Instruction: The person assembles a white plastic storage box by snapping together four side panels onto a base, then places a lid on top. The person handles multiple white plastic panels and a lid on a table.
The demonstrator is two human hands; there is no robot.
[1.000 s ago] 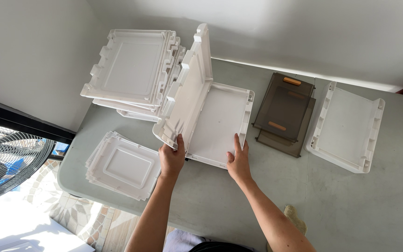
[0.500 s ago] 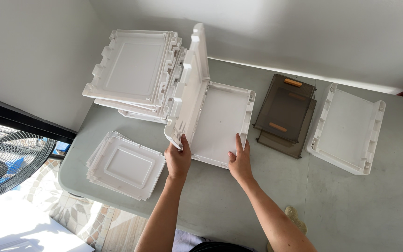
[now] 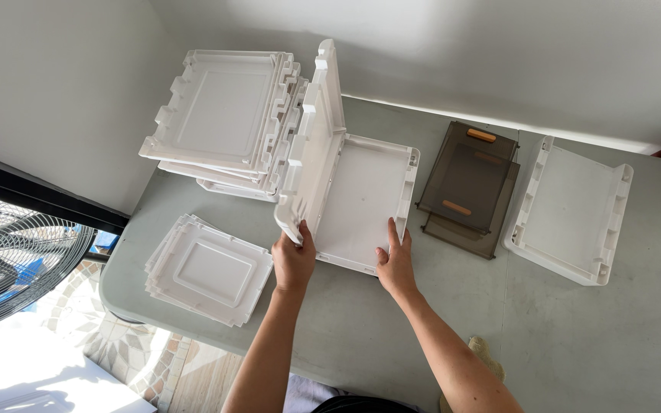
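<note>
Left hand: fingers clasp the near corner of the upright white plastic panel.
Right hand: fingers spread flat, pressing the near edge of the flat white plastic tray.
Panel: stands on edge along the tray's left side, touching it.
Tray: on the grey table, right of the tall stack of white trays.

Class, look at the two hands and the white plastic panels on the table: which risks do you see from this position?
1. The upright panel stands on edge, steadied only at its near corner by the left hand; it might tip onto the tall stack beside it.
2. That stack looks fanned and overhangs the table edge, so a knock may spill it.
3. The right hand rests on the flat panel, whose fingers could get pinched.
</note>
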